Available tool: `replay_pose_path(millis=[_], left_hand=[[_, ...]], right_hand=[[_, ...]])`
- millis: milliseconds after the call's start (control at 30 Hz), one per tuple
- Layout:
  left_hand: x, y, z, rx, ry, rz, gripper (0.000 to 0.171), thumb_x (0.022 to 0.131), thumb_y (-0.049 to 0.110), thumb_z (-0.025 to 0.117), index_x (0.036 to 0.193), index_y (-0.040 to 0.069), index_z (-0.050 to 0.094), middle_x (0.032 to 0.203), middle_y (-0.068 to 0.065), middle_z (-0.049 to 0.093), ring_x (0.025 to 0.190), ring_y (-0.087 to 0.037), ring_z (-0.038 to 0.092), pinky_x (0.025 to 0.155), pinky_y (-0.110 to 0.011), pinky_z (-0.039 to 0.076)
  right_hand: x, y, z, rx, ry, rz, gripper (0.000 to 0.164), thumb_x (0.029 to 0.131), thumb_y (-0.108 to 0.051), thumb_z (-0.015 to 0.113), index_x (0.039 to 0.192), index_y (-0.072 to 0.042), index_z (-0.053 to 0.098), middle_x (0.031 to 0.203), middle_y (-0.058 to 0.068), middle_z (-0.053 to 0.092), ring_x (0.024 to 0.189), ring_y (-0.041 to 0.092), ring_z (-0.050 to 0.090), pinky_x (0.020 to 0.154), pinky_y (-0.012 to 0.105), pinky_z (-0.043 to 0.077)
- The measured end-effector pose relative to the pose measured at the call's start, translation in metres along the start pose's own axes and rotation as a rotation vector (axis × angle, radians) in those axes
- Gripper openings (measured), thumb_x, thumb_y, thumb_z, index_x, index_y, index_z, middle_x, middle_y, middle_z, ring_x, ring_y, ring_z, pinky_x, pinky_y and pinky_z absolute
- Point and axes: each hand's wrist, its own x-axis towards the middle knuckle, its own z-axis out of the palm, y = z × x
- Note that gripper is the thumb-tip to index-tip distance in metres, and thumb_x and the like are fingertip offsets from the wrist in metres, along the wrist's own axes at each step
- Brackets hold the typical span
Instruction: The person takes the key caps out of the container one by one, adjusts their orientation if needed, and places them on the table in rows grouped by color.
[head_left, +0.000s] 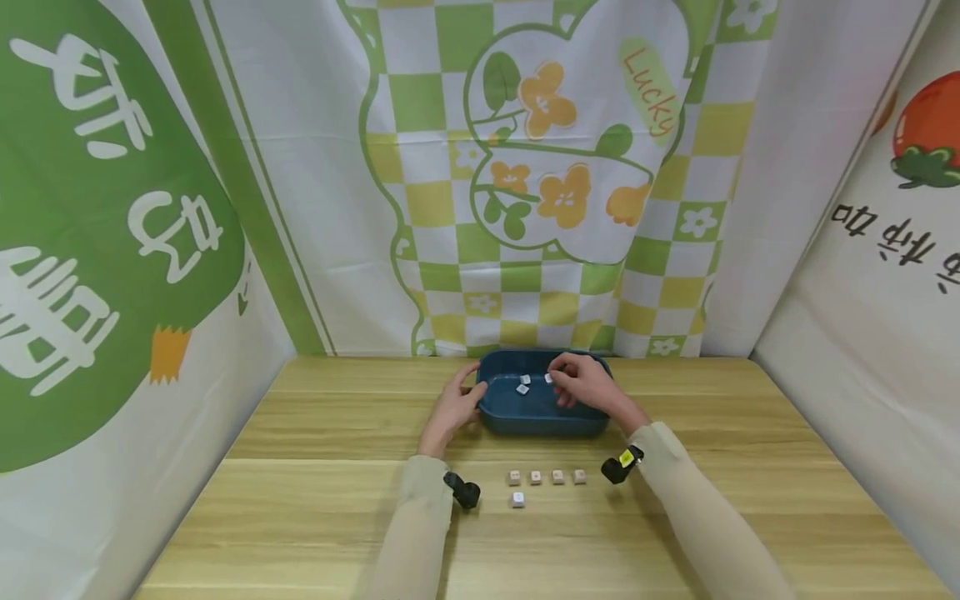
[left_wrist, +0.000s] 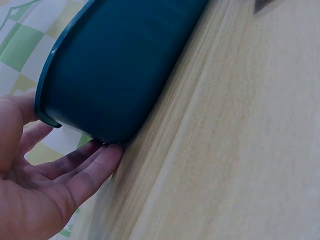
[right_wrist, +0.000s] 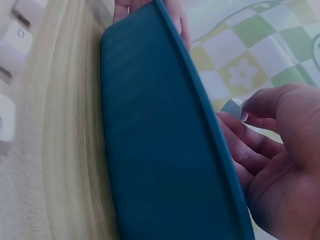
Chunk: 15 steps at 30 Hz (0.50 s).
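Observation:
A dark blue rectangular basin point(head_left: 543, 427) stands on the table against the back curtain. My left hand point(head_left: 454, 406) grips its left end; in the left wrist view, the thumb is at the rim and the fingertips touch the lower outer wall. My right hand point(head_left: 588, 385) is over the basin's right part. Between thumb and forefinger it pinches a small white keycap point(right_wrist: 235, 109), raised above the rim in the right wrist view. Two loose white keycaps, one a keycap point(head_left: 522, 389) lying nearer me, are on the basin floor.
In front of the basin, several keycaps stand in a row, among them a keycap point(head_left: 557, 477). A single keycap point(head_left: 518, 500) sits below the row's left end. The wooden table point(head_left: 315, 492) is bordered by a patterned curtain point(head_left: 442, 200) behind and printed cloths at both sides.

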Motion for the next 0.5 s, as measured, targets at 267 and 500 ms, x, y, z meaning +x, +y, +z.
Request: replay_pose_path(millis=[267, 500], left_hand=[[-0.002, 0.001, -0.001, 0.012, 0.000, 0.006, 0.049, 0.102, 0.026, 0.054, 0.150, 0.023, 0.041, 0.127, -0.027, 0.058, 0.091, -0.025, 0.065, 0.073, -0.040, 0.058], [-0.001, 0.002, 0.000, 0.009, 0.003, 0.003, 0.050, 0.102, 0.027, 0.054, 0.150, 0.025, 0.041, 0.126, -0.027, 0.058, 0.088, -0.024, 0.066, 0.071, -0.038, 0.057]], right_hand=[[-0.017, -0.012, 0.001, 0.003, 0.037, -0.049, 0.018, 0.101, -0.023, 0.056, 0.111, -0.010, 0.065, 0.083, 0.018, 0.069, 0.062, 0.018, 0.067, 0.056, 0.033, 0.056], [-0.033, -0.022, 0.000, -0.006, 0.027, -0.079, 0.018, 0.101, -0.025, 0.056, 0.112, -0.013, 0.065, 0.087, 0.023, 0.069, 0.062, 0.017, 0.067, 0.060, 0.040, 0.057]])
